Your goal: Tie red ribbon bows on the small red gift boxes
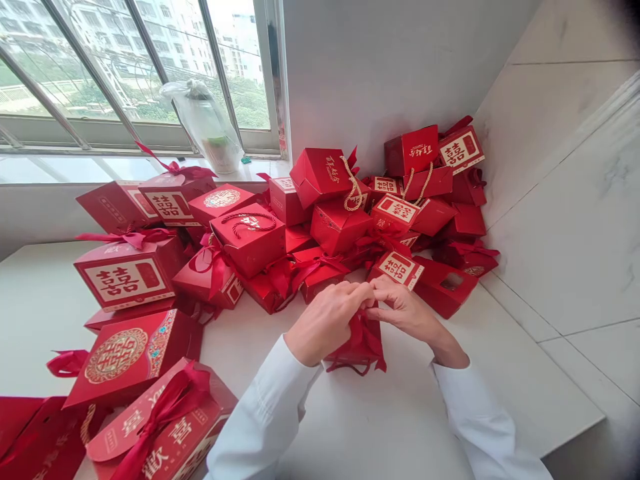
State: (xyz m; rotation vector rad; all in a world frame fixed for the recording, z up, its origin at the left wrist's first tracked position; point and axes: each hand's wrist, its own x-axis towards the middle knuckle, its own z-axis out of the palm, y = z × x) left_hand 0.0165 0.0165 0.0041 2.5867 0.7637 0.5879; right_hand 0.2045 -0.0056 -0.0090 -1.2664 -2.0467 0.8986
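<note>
A small red gift box (350, 350) stands on the white tabletop in front of me, with a red ribbon (364, 330) on its top and a dark red cord handle at its near side. My left hand (330, 317) is above the box, its fingers curled in a pinch at the ribbon. From the other side my right hand (407, 310) meets it, thumb and forefinger pinched together at the same spot. The fingertips of both hands touch or nearly touch. Most of the box's top and the gripped part of the ribbon are hidden by the hands.
Many red boxes are piled along the wall, among them a box with a rope handle (323, 177). Larger boxes stand at the left, one with a round gold emblem (117, 353). A plastic-wrapped cup (220, 150) is on the windowsill (150, 170). Tiled wall (565, 267) bounds the right.
</note>
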